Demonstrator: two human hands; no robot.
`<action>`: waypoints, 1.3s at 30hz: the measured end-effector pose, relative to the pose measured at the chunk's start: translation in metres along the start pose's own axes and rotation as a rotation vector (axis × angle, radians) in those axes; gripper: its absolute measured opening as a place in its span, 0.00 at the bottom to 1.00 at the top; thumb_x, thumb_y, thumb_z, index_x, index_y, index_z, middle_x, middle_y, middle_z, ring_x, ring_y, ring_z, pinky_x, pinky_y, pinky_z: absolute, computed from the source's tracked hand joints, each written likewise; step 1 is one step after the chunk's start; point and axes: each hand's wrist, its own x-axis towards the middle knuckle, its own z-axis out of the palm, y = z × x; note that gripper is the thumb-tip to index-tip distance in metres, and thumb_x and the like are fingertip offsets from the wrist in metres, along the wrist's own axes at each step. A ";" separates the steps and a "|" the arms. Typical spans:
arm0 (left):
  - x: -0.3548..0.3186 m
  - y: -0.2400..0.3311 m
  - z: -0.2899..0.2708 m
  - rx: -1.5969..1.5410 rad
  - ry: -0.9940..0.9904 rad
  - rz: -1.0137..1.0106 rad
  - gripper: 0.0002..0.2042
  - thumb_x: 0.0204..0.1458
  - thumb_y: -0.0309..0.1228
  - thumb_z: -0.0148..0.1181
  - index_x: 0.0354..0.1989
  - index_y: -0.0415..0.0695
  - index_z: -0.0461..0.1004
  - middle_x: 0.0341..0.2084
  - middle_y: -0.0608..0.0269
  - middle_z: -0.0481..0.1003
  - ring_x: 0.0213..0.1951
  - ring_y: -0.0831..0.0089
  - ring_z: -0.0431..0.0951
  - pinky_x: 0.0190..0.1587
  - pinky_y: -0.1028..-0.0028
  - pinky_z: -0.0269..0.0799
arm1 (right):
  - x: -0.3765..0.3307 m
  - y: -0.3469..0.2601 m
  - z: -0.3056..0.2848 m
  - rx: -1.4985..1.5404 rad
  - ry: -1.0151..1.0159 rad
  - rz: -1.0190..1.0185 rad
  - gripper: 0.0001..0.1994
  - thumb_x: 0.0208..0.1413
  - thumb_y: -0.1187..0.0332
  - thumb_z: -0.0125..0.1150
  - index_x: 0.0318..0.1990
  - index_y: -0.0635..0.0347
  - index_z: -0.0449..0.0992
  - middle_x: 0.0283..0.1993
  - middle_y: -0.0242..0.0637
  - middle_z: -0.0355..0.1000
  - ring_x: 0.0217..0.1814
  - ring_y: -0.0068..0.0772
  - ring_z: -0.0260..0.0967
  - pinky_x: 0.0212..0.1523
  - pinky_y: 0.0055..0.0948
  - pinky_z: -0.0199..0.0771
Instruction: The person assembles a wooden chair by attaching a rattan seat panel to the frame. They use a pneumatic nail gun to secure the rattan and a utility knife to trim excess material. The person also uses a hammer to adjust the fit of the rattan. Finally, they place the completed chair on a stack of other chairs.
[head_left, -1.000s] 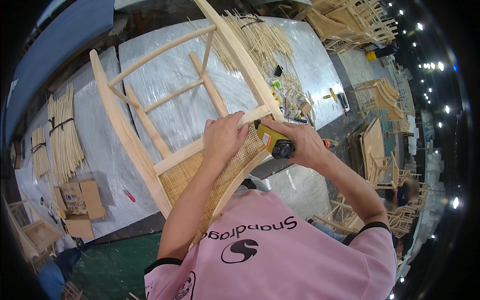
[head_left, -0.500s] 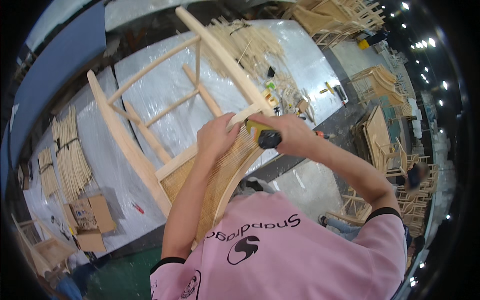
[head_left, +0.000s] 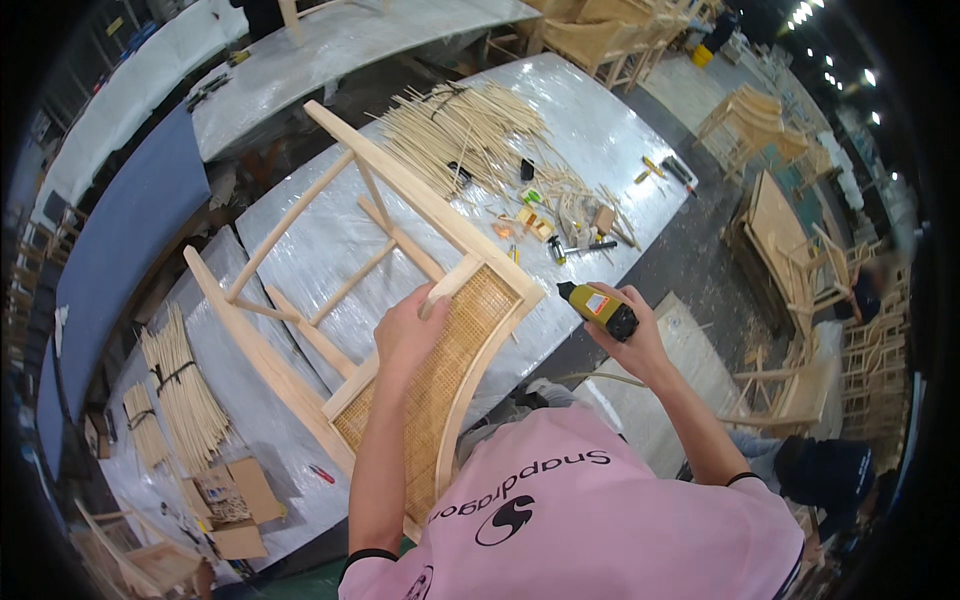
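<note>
A pale wooden chair frame (head_left: 255, 320) lies tipped over on the table, its legs pointing away from me and its woven cane panel (head_left: 480, 310) nearest my body. My left hand (head_left: 408, 330) is closed round the straight wooden rail beside the cane, thumb on top. To the right, clear of the wood, my right hand (head_left: 640, 335) grips a yellow-and-black nail gun (head_left: 600, 308). Its black nose points up and left, toward the frame's right corner. Its handle is mostly hidden in my hand.
On the plastic-covered table (head_left: 600, 110) are loose wood strips (head_left: 450, 135), a hammer (head_left: 575, 248), tied strip bundles (head_left: 185, 385), an open cardboard box (head_left: 250, 490) and a red tool (head_left: 321, 474). Stacked chairs (head_left: 750, 125) stand right; a person (head_left: 825, 468) is at lower right.
My right hand has drawn the nail gun off the frame's corner, moving right and slightly down. My left hand stays on the rail. The whole view has shifted.
</note>
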 end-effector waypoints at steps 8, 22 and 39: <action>0.048 0.010 0.012 -0.231 -0.228 -0.069 0.27 0.62 0.48 0.62 0.62 0.39 0.76 0.49 0.47 0.83 0.52 0.60 0.83 0.56 0.66 0.74 | -0.003 0.118 0.011 -0.185 -0.253 0.130 0.31 0.48 0.57 0.77 0.62 0.41 0.78 0.44 0.43 0.77 0.46 0.49 0.78 0.47 0.44 0.78; 0.076 0.038 0.044 0.076 -0.171 -0.175 0.29 0.67 0.47 0.52 0.59 0.29 0.74 0.49 0.43 0.83 0.55 0.54 0.80 0.61 0.64 0.70 | 0.168 0.407 0.186 -0.213 -0.392 0.535 0.27 0.53 0.58 0.63 0.61 0.59 0.72 0.52 0.54 0.80 0.54 0.57 0.79 0.52 0.52 0.81; 0.096 0.005 0.067 -0.249 0.416 -0.446 0.37 0.73 0.57 0.27 0.40 0.39 0.80 0.27 0.63 0.80 0.29 0.73 0.79 0.33 0.72 0.74 | 0.262 0.423 0.346 -0.580 -0.196 -0.162 0.14 0.62 0.66 0.55 0.55 0.50 0.75 0.60 0.43 0.69 0.63 0.46 0.68 0.53 0.51 0.72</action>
